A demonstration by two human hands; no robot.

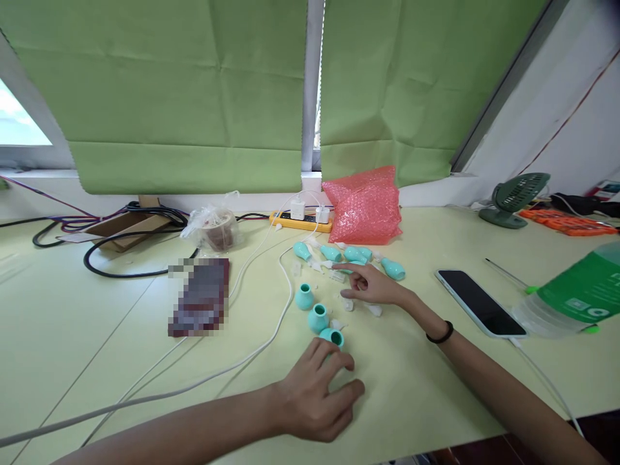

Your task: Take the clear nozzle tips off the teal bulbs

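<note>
On the worktop (426, 387), near its front edge, the left hand (314, 397) curls half-closed over the nearest teal cup (334, 336), fingertips on it; I cannot tell whether it grips. The right hand (372, 287), index finger out and holding nothing, touches small clear pieces (336, 276). A careless wrist sweep could scatter those light pieces or topple the two upright cups (318, 318) beside.
</note>
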